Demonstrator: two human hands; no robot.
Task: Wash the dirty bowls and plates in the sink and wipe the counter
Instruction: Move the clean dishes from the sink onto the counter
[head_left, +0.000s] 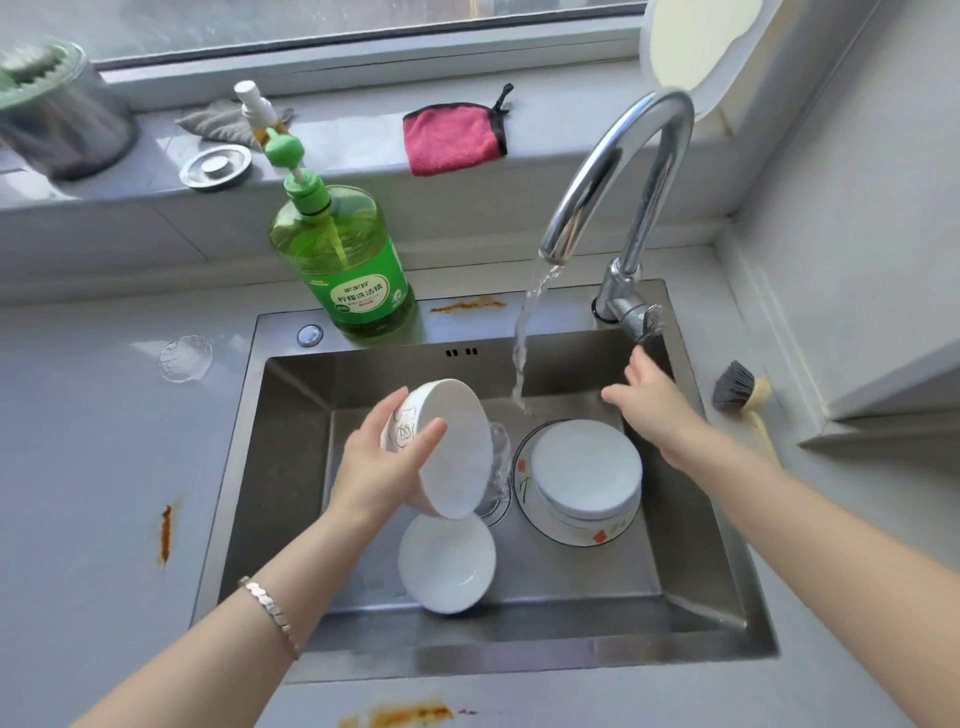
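My left hand (384, 462) grips a white bowl (457, 452) with a line drawing on its side, tilted over the steel sink (291, 467). Below it lies a second white bowl (447, 564) on the sink floor. To the right a white bowl (587, 467) sits upside down on a flower-patterned plate (571, 535). My right hand (649, 400) is spread, fingers straight, just below the tap handle (647, 319), holding nothing. Water runs from the chrome tap (623, 166) into the sink. Orange stains (410, 714) mark the grey counter.
A green dish-soap bottle (348, 260) stands behind the sink. A pink cloth (452, 137) and a grey rag (228, 122) lie on the window ledge. A dish brush (740, 395) rests on the counter at right. More orange streaks (166, 532) sit left of the sink.
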